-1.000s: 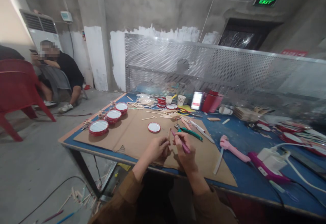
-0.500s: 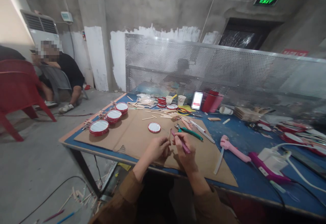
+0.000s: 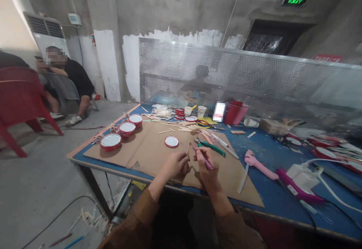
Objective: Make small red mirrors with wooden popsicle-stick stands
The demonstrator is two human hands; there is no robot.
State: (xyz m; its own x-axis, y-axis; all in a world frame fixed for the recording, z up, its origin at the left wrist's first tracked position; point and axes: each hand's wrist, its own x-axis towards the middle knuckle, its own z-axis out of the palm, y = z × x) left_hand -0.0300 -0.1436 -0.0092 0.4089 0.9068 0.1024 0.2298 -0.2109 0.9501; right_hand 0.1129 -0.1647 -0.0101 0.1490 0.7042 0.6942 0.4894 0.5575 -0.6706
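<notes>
My left hand [image 3: 174, 166] pinches a thin wooden craft stick [image 3: 188, 149] that stands up from my fingers. My right hand [image 3: 206, 165] grips a pink marker pen [image 3: 204, 159], its tip close to the stick. Both hands are over a cardboard sheet [image 3: 144, 151] on a blue table [image 3: 271, 145]. Nearest them lies a red-rimmed round disc [image 3: 171, 141]. Green-handled pliers [image 3: 212, 148] sit just beyond my right hand. Several similar red-rimmed discs [image 3: 110, 142] stand at the cardboard's left side.
Scattered sticks, cups and pink glue guns [image 3: 258, 166] crowd the table's far and right areas, with a white power adapter [image 3: 299, 174] and cables. A seated person [image 3: 75, 77] uses a phone beyond a red plastic chair [image 3: 19, 98]. A perforated metal panel [image 3: 226, 75] stands behind the table.
My right hand and the marker have shifted slightly rightward. My left hand and the stick stay almost still. The view has moved slightly.
</notes>
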